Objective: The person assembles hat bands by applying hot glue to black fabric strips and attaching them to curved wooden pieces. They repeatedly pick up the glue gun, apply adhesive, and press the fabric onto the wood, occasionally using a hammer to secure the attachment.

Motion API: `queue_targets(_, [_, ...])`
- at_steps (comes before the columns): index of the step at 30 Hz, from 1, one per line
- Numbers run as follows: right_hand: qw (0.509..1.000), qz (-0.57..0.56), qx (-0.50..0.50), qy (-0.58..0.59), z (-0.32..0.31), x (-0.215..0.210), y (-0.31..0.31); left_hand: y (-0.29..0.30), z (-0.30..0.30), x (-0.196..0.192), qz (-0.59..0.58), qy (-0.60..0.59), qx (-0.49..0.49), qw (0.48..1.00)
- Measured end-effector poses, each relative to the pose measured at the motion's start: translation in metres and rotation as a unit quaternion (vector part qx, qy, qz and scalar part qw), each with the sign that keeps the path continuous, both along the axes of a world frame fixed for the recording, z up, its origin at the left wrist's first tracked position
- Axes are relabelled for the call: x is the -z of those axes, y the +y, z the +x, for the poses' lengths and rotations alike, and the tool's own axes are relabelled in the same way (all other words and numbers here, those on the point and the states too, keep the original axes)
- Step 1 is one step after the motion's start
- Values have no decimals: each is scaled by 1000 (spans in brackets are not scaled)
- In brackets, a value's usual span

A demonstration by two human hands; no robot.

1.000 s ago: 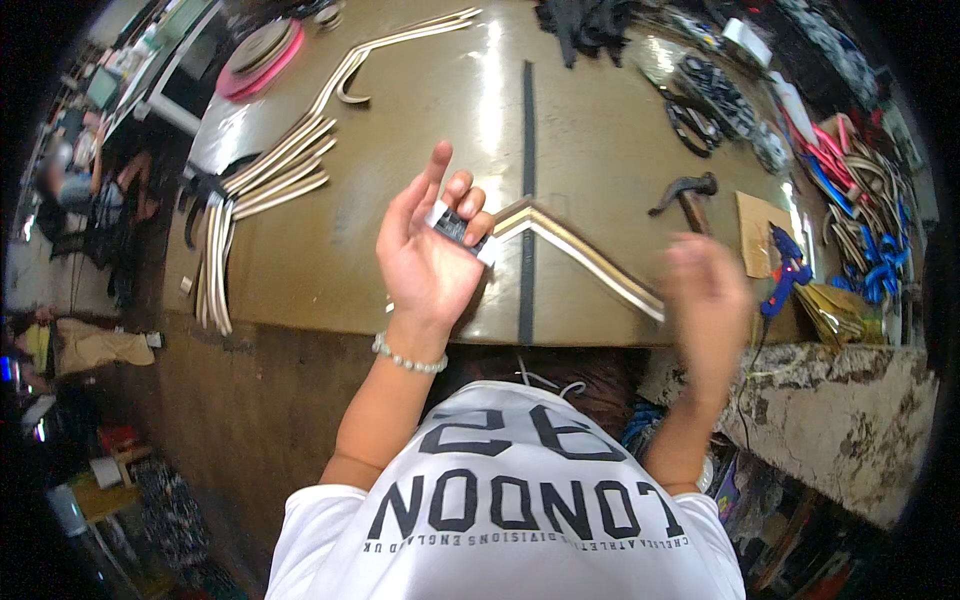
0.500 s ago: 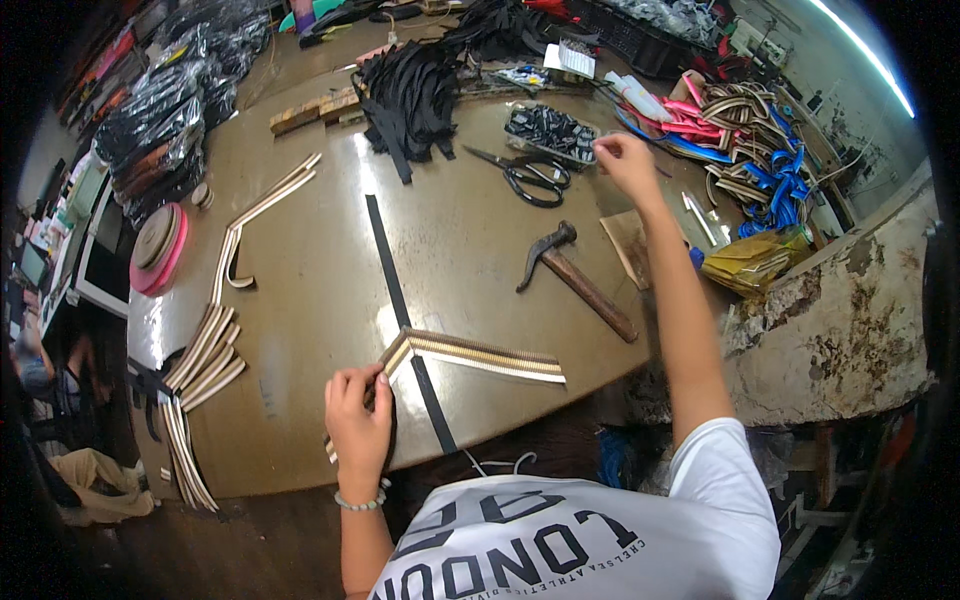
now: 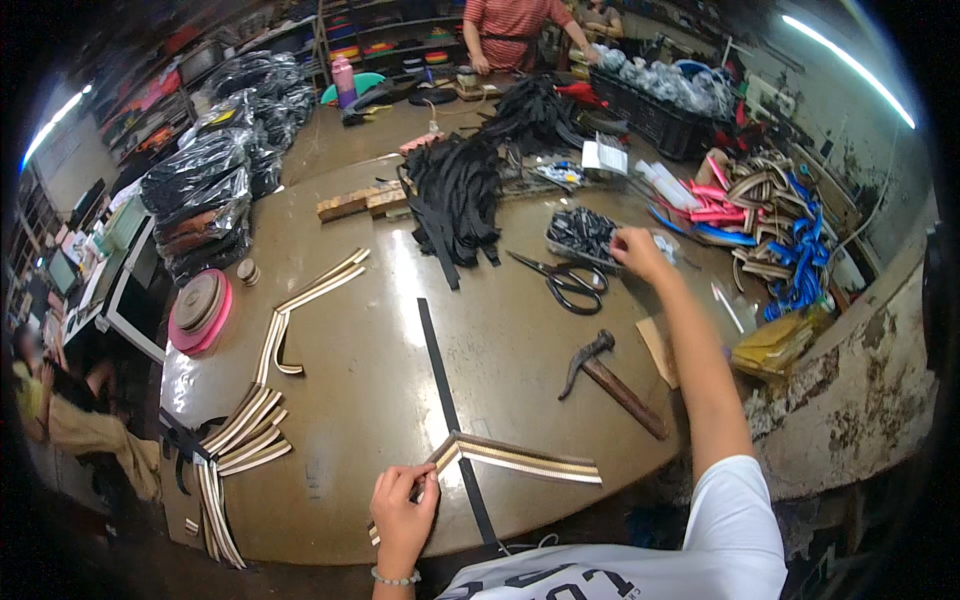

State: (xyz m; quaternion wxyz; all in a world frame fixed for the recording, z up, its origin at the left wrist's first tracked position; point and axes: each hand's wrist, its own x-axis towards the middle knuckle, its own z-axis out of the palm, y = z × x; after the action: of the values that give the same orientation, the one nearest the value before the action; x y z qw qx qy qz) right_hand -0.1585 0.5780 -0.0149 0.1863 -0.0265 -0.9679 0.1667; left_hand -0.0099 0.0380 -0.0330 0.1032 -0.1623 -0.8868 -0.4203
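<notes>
My left hand (image 3: 405, 510) pinches one end of a brown, tan and white striped webbing strap (image 3: 530, 460) near the table's front edge. The strap bends at an angle and lies across a narrow black strip (image 3: 440, 365). With its arm stretched forward, my right hand (image 3: 642, 254) is at the right side of a clear plastic tray of small black parts (image 3: 582, 232). Its fingers are curled together; whatever is between them is too small to make out. Black-handled scissors (image 3: 565, 282) lie just left of that hand. Closer to me is a hammer (image 3: 620, 392) with a wooden handle.
More striped straps (image 3: 245, 435) lie at the left, beside webbing rolls (image 3: 202, 310). A heap of black strips (image 3: 450, 195) and wooden blocks (image 3: 360, 200) sit farther back. Coloured straps (image 3: 770, 215) pile up at the right. A person in a red shirt (image 3: 515, 35) stands across the table.
The view has tilted up, bringing the person across the table into sight. My right hand has shifted slightly inward over the tray's right side. My left hand keeps its pinch on the strap.
</notes>
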Motion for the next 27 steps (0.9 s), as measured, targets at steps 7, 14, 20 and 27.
queue_targets(7, [999,50,-8,19,8,-29,-17,-1,1,-4,15,-15,0,1000])
queue_targets(14, [1000,-13,-15,-23,15,-27,-16,-4,0,1,11,0,14,1000])
queue_targets(20, [997,28,8,76,16,-6,-18,-4,1,0,-10,21,13,1000])
queue_targets(27, [970,-18,243,15,7,0,-55,-4,3,-2,31,20,13,999])
